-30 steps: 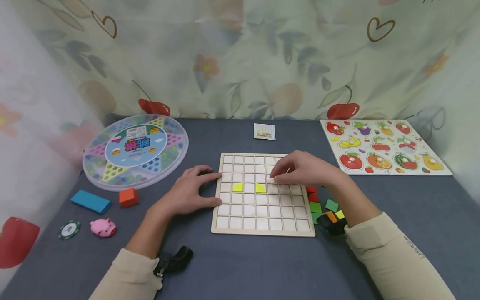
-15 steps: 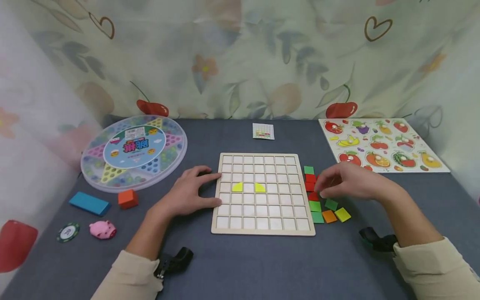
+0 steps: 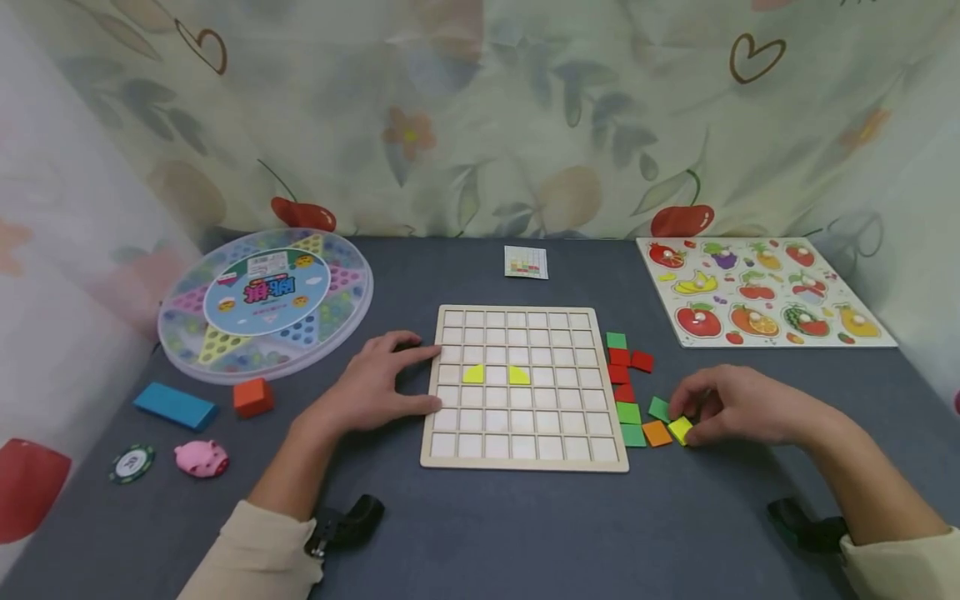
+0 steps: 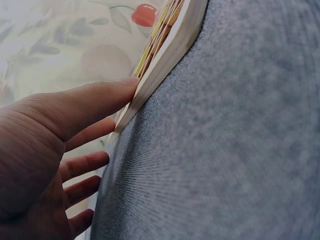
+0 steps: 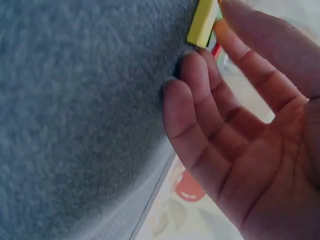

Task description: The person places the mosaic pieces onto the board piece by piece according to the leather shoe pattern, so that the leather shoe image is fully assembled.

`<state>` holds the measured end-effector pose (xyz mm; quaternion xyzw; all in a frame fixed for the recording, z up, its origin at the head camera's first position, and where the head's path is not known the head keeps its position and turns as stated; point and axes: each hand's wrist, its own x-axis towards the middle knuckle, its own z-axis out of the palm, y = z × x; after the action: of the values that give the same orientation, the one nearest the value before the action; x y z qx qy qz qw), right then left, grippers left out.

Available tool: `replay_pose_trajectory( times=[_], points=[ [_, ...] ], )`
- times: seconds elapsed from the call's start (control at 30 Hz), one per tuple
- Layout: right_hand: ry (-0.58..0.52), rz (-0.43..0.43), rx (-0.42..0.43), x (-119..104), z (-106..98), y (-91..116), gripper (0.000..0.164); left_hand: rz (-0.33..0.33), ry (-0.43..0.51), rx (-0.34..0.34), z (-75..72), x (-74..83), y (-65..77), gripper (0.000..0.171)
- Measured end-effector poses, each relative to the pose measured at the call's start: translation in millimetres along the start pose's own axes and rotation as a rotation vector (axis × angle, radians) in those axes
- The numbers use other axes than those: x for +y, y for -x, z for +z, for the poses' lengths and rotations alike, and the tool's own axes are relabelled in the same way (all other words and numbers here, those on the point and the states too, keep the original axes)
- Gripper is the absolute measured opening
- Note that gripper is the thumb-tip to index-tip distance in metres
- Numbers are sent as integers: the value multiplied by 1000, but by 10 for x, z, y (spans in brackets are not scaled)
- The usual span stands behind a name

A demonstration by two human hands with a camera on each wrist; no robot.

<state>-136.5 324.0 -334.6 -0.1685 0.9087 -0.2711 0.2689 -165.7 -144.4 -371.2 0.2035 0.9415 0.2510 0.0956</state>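
Note:
A wooden grid board (image 3: 525,465) lies mid-table with two yellow round-edged pieces, one left (image 3: 473,374) and one right (image 3: 519,376), set in its cells. My left hand (image 3: 378,383) rests at the board's left side, index finger and thumb touching its edge; the left wrist view shows the thumb (image 4: 95,102) against the wooden rim. To the right of the board, my right hand (image 3: 738,408) pinches a yellow tile (image 3: 680,430) between thumb and index finger. That tile's thick edge (image 5: 201,25) shows at the top of the right wrist view, the other fingers loosely bent below.
Beside the yellow tile lie an orange tile (image 3: 657,433) and a green tile (image 3: 658,408). Red and green tiles (image 3: 618,373) line the board's right edge. Around stand a pattern card (image 3: 526,262), fruit puzzle (image 3: 780,292), round game box (image 3: 266,304), blue block (image 3: 176,406) and pink pig (image 3: 202,458).
My right hand has moved from over the board, past the red tiles, to the yellow tile at the right. One red tile now lies apart from its row. My left hand stays put.

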Motion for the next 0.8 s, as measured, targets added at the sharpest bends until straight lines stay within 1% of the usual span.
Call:
replay_pose_trajectory(
  times=[0.17,0.23,0.3,0.37,0.47,0.57,0.67,0.8],
  points=[
    [89,-23,35,-40,70,-36,24,-6,3,1,-7,-2,23,74],
    [107,-22,38,-61,89,-49,24,-10,2,1,-12,-7,32,74],
    [102,-9,29,-85,94,-57,25,-20,0,-4,-20,-14,43,74],
    [63,-2,7,-102,70,-58,24,-29,1,-9,-26,-18,47,74],
    [-63,-9,-35,-133,2,-62,21,-28,0,-11,-30,-19,35,75],
    [-186,-27,-58,-216,-42,-107,20,-20,1,-9,-26,-17,13,75],
    [-237,-41,-54,-372,-29,-217,23,-14,1,-6,-22,-14,3,75],
    [-314,-44,-58,-629,45,-415,26,-6,3,-11,-16,-8,12,75]
  ],
)
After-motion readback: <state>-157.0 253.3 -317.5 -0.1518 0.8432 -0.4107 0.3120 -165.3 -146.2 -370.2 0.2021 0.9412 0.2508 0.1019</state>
